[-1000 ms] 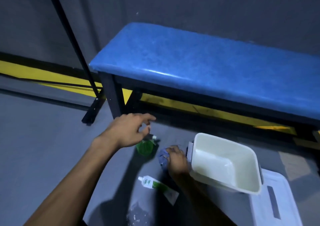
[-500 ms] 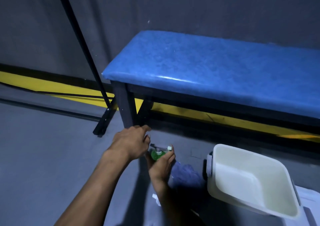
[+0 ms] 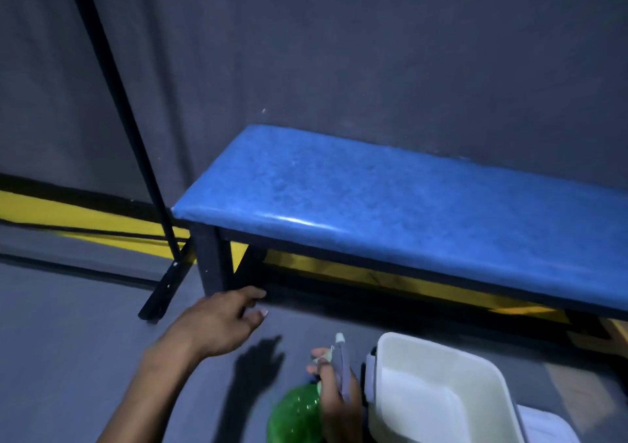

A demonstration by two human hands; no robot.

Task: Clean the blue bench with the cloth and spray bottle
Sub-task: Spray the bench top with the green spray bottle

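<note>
blue bench (image 3: 407, 204), green spray bottle (image 3: 295, 412), white tub (image 3: 438, 351)

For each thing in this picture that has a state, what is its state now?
blue bench: bare top, nothing on it.
spray bottle: lifted, gripped at the head.
right hand: grips the spray bottle.
left hand: holds nothing, fingers loose.
white tub: tilted, nothing visible inside.

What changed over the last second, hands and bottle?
The right hand left the cloth on the floor, took hold of the green spray bottle by its head and lifted it, nozzle toward the blue bench. The left hand let go of the bottle and hovers open over the floor. The cloth is out of view now. Bench and white tub stayed put; only the camera shifted.
</note>
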